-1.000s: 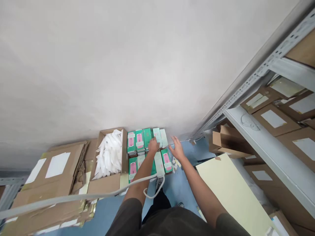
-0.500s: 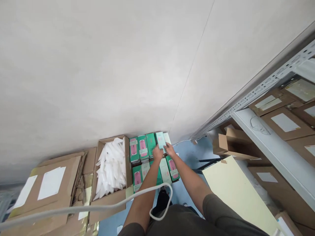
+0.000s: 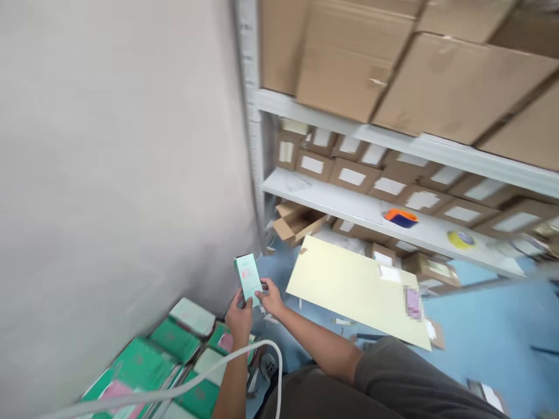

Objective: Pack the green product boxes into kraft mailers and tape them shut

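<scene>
A slim mint-green box with a small pink print is held up in front of me, its long side tilted. My left hand grips its lower left edge, with the thumb on the front face. At the lower right corner, my right hand also has its fingers closed on the box. Below and to the left are stacked green boxes, some with pink pictures and some pale mint.
A pale yellow board lies to my right. Behind it, metal shelving bears labelled cardboard cartons, an orange-and-blue roll and a yellow roll. An open carton sits low. A white cable crosses the foreground.
My view has swung right, from the wall to the shelving. Both hands have lifted the mint-green box off the stack and carried it right.
</scene>
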`<state>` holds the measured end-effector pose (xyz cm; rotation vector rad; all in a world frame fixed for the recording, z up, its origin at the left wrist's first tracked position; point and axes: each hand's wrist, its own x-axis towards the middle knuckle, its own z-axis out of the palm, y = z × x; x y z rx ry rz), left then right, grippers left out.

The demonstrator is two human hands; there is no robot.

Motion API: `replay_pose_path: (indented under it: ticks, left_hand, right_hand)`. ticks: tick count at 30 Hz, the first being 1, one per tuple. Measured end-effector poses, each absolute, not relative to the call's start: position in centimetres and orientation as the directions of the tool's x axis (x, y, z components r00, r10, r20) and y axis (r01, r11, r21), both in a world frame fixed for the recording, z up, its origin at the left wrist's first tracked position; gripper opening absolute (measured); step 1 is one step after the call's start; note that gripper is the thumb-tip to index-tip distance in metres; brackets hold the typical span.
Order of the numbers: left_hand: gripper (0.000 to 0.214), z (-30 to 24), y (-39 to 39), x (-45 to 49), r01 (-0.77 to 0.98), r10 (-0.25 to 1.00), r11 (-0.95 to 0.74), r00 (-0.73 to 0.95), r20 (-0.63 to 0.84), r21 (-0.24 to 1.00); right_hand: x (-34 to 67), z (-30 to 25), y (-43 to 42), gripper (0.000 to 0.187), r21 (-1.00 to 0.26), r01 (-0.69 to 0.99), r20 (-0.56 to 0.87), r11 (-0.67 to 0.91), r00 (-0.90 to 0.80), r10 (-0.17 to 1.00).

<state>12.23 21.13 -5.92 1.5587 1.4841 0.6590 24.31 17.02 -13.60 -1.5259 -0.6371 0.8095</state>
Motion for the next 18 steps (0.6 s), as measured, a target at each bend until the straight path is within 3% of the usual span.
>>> replay_pose_path:
  ticks: [3,10,14,18]
  left_hand:
    - [0.058,-5.2,18.1,20.7,0.487,0.906,0.041,0.350,-0.238,0.873]
    - [0.069,-5.8,8.3,37.3,0.425,0.684,-0.164,0.699,-0.208,0.890]
    - [0.072,-7.5,2.8,43.7,0.456,0.520,-0.309,0.816,-0.254,0.834]
    - [0.071,-8.8,-1.4,47.8,0.520,0.397,-0.416,0.842,-0.366,0.746]
  right_hand:
    - [31.7,-11.8,11.6,0.049,-0.992,-0.053,-0.116,-0.114,0.740,0.662]
    - [45.6,-11.8,-2.5,0.065,-0.986,-0.060,-0.112,-0.152,0.927,0.359]
    - [50.4,-13.9,-9.6,0.059,-0.981,-0.054,-0.094,-0.185,0.972,0.216]
    - [53.0,-15.5,-14.2,0.053,-0.952,-0.233,-0.260,-0.196,0.958,0.122]
